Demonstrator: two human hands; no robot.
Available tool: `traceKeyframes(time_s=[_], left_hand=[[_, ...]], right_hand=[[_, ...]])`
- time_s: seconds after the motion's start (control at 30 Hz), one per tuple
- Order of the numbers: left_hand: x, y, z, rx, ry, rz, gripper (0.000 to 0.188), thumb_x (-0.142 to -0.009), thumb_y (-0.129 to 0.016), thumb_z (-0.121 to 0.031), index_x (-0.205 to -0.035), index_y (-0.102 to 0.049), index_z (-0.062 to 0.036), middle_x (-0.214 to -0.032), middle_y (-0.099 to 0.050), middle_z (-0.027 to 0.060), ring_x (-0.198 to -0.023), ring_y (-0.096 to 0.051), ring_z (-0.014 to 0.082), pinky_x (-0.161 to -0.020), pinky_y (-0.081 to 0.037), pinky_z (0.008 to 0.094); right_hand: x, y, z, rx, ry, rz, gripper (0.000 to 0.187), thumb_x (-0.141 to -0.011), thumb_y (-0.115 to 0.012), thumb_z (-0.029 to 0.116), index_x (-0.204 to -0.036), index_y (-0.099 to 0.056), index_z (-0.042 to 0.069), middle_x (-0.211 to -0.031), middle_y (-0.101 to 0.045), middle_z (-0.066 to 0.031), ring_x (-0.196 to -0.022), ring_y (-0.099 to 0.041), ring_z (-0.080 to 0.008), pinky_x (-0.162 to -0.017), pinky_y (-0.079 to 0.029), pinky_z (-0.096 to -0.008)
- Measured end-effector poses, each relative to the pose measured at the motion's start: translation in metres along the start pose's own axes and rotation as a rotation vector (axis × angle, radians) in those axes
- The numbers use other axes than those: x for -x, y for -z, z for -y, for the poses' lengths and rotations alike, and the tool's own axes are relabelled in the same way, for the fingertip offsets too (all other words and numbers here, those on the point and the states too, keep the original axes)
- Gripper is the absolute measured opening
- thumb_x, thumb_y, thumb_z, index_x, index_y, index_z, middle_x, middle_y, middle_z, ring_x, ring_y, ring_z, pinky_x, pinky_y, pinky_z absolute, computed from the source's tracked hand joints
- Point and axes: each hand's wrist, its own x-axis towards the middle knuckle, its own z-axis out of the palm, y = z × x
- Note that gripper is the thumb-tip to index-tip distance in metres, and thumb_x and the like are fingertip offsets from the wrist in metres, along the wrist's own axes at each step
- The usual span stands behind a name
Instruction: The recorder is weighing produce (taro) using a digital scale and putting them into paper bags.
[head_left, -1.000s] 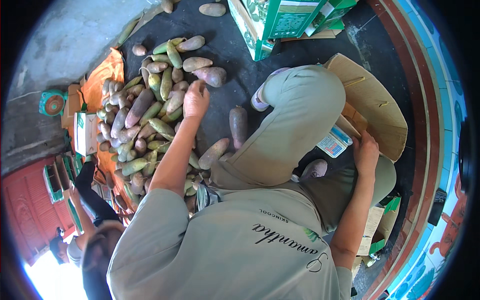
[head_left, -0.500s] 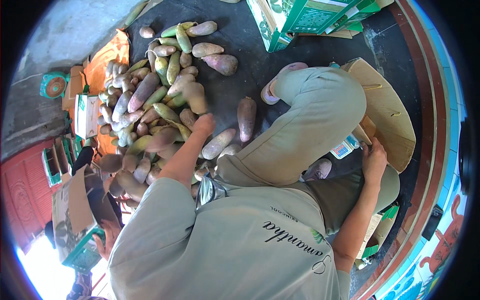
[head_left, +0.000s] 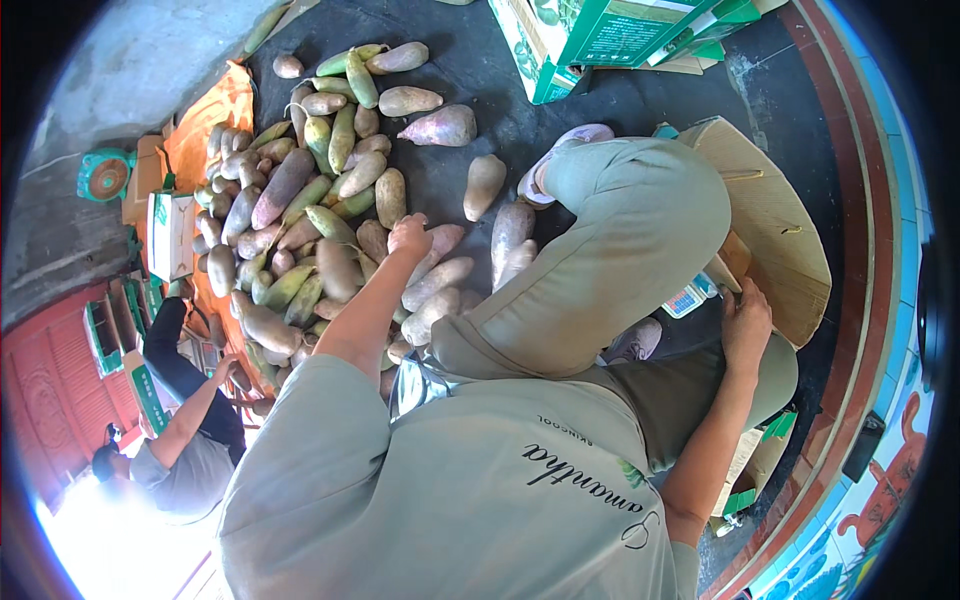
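While the left hand (head_left: 410, 238) hangs at the edge of the heaped radishes (head_left: 285, 190), its fingers curl beside a pinkish radish (head_left: 440, 245); I cannot tell whether that grip holds anything. The right hand (head_left: 747, 318) is at the open cardboard box (head_left: 790, 220) near a keypad device (head_left: 685, 301), its grip likewise unclear. The heap spreads across the dark floor (head_left: 470, 75) and orange sheet (head_left: 222, 112).

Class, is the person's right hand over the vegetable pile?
No, the right hand is at the cardboard box's edge, away from the vegetable pile.
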Motion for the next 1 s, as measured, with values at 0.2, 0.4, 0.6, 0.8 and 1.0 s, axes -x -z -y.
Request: traceKeyframes(time_s=[0.2, 0.4, 0.6, 0.8, 1.0], left_hand=[[-0.019, -0.013, -0.024, 0.145, -0.049, -0.022, 0.043, -0.079, -0.058, -0.020, -0.121, -0.051, -0.0130, -0.122, -0.053, 0.0125, -0.116, -0.049, 0.0284, -0.097, -0.040, 0.0385], [-0.036, 0.005, -0.085, 0.123, -0.256, -0.059, 0.066, -0.075, -0.066, -0.020, -0.133, -0.035, -0.0147, -0.128, -0.045, 0.0166, -0.120, -0.044, 0.0323, -0.099, -0.038, 0.0420], [-0.074, 0.006, -0.112, -0.042, -0.331, -0.123, 0.062, -0.076, -0.062, -0.018, -0.133, -0.036, -0.0157, -0.133, -0.040, 0.0121, -0.121, -0.042, 0.0321, -0.097, -0.040, 0.0415], [-0.073, 0.011, -0.142, -0.303, -0.444, -0.026, 0.061, -0.073, -0.064, -0.016, -0.130, -0.041, -0.0143, -0.134, -0.039, 0.0112, -0.119, -0.043, 0.0307, -0.097, -0.039, 0.0421], [-0.091, -0.010, -0.133, -0.312, -0.449, -0.132, 0.050, -0.072, -0.066, -0.014, -0.119, -0.046, -0.0116, -0.123, -0.046, 0.0106, -0.114, -0.047, 0.0282, -0.092, -0.044, 0.0420]], right_hand=[[-0.001, -0.002, 0.000, -0.010, -0.014, 0.018, 0.022, -0.077, -0.066, 0.015, -0.095, -0.059, 0.005, -0.082, -0.061, -0.0148, -0.081, -0.058, -0.0314, -0.074, -0.045, -0.0406], [-0.001, 0.001, 0.004, 0.008, -0.021, 0.028, 0.023, -0.076, -0.067, 0.013, -0.095, -0.059, 0.005, -0.083, -0.062, -0.0134, -0.081, -0.058, -0.0305, -0.073, -0.045, -0.0402], [-0.005, 0.005, 0.009, -0.032, -0.003, 0.025, 0.025, -0.073, -0.068, 0.010, -0.097, -0.059, 0.006, -0.087, -0.062, -0.0118, -0.083, -0.058, -0.0292, -0.074, -0.045, -0.0391], [-0.003, 0.002, 0.003, 0.000, -0.009, 0.058, 0.029, -0.070, -0.068, 0.008, -0.097, -0.059, 0.006, -0.090, -0.062, -0.0107, -0.085, -0.058, -0.0283, -0.075, -0.044, -0.0385], [-0.006, 0.004, 0.010, -0.042, -0.004, 0.039, 0.030, -0.070, -0.068, 0.008, -0.097, -0.058, 0.006, -0.089, -0.062, -0.0103, -0.085, -0.058, -0.0283, -0.075, -0.044, -0.0387]])
